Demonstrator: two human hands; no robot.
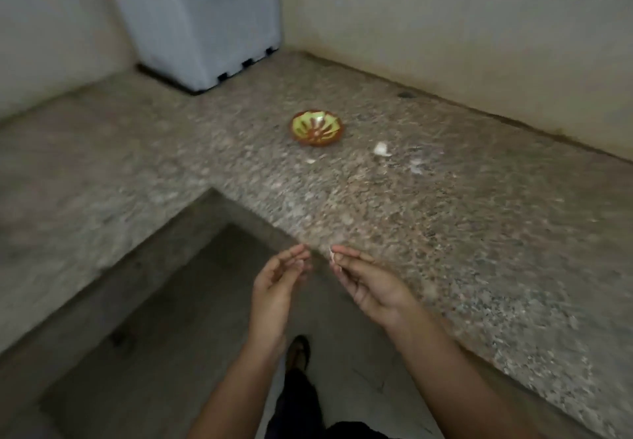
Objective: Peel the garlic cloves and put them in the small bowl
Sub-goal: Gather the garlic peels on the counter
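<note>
While our right hand (371,286) pinches a white garlic bit (331,255) at its fingertips, our left hand (277,279) hangs loosely curled just beside it, holding nothing, the bowl (317,127) and a clove (381,149) lying well beyond the fingers on the counter (445,233).

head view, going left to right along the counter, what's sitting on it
white box → bowl → garlic piece → pale scrap
</note>
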